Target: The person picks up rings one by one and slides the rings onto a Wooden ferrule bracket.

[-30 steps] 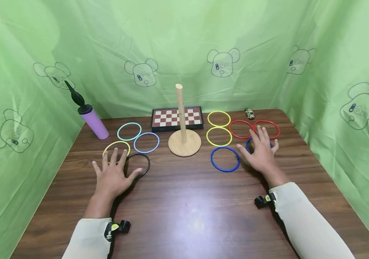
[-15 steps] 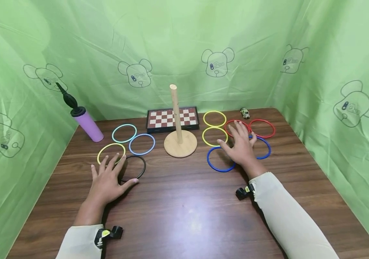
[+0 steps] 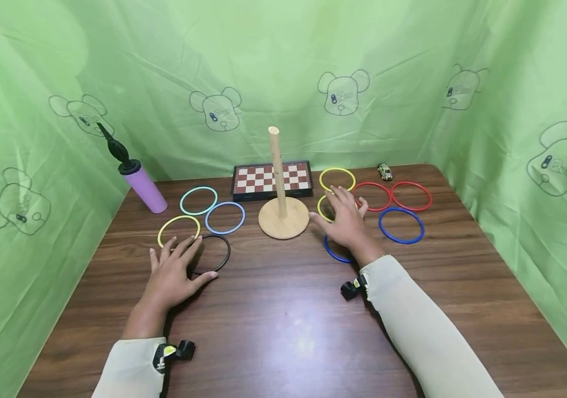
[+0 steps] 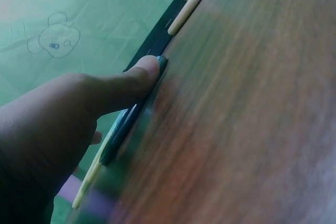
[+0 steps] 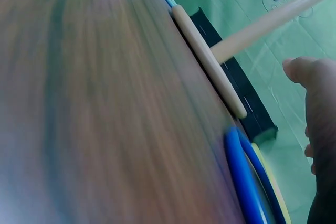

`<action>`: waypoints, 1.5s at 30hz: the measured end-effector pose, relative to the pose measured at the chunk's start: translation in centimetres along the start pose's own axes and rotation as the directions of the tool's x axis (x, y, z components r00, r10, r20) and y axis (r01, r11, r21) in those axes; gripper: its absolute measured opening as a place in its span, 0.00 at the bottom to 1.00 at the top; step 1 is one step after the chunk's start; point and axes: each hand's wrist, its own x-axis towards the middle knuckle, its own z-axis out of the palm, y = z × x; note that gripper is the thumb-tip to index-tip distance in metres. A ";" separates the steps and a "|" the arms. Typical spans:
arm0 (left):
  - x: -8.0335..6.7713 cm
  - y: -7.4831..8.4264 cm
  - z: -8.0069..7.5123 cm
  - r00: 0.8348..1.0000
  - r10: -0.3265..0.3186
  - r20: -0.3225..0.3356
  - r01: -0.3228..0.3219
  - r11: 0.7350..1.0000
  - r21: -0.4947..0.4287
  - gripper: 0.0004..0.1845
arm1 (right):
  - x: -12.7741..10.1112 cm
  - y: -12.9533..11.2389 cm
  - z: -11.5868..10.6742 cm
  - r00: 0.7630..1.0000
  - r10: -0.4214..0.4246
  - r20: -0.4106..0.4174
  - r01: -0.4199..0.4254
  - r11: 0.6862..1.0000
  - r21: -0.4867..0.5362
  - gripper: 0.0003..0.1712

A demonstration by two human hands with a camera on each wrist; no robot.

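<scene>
In the head view my left hand (image 3: 171, 276) hovers with spread fingers over the black ring (image 3: 229, 251), fingertips beside the left yellow ring (image 3: 179, 216). The left wrist view puts its thumb (image 4: 147, 69) right at the black ring's edge. My right hand (image 3: 345, 224) reaches over the nearer right yellow ring (image 3: 319, 207) and a dark blue ring (image 3: 334, 256), partly hiding both. Its fingers are loosely bent, with nothing between them. In the right wrist view its thumb (image 5: 299, 71) points toward the upright wooden peg (image 5: 273, 24), clear above the tabletop.
The peg's round base (image 3: 283, 225) stands mid-table before a checkered game board (image 3: 253, 179). Turquoise and light blue rings lie left; another yellow, two red and another dark blue ring (image 3: 402, 241) lie right. A purple hand pump (image 3: 146, 190) and toy car (image 3: 385, 172) stand behind.
My right hand has moved left from above the right dark blue and red rings to the nearer yellow one. My left hand has drawn back slightly. The rings lie as before.
</scene>
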 end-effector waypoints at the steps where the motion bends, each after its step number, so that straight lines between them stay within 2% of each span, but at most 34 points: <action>1: 0.1 0.0 0.0 1.000 0.003 0.000 -0.003 1.000 -0.001 0.54 | 0.1 -0.2 0.1 1.000 -0.001 0.008 0.001 1.000 -0.013 0.49; 12: 0.0 0.4 0.1 1.000 0.018 0.006 -0.018 1.000 -0.019 0.52 | 1.1 -1.7 2.0 0.997 -0.009 0.079 0.009 1.000 -0.003 0.48; 18: 0.0 0.3 0.0 1.000 0.010 0.010 -0.010 1.000 -0.024 0.51 | 1.2 -2.3 2.3 0.995 -0.034 0.090 0.035 0.999 -0.009 0.48; 28: -0.2 -0.1 0.1 1.000 0.012 0.017 -0.012 0.999 -0.043 0.51 | 1.0 -2.3 2.8 0.987 -0.065 0.149 0.067 0.998 -0.010 0.50; 40: 0.1 0.1 -0.1 1.000 0.029 0.007 -0.028 0.996 -0.084 0.48 | 1.0 -2.0 2.8 0.975 -0.080 0.205 0.086 0.996 -0.023 0.44; 45: -0.2 0.1 -0.1 0.999 0.025 0.031 -0.022 0.996 -0.091 0.49 | 0.9 -2.1 2.9 0.973 -0.080 0.216 0.088 0.996 -0.028 0.43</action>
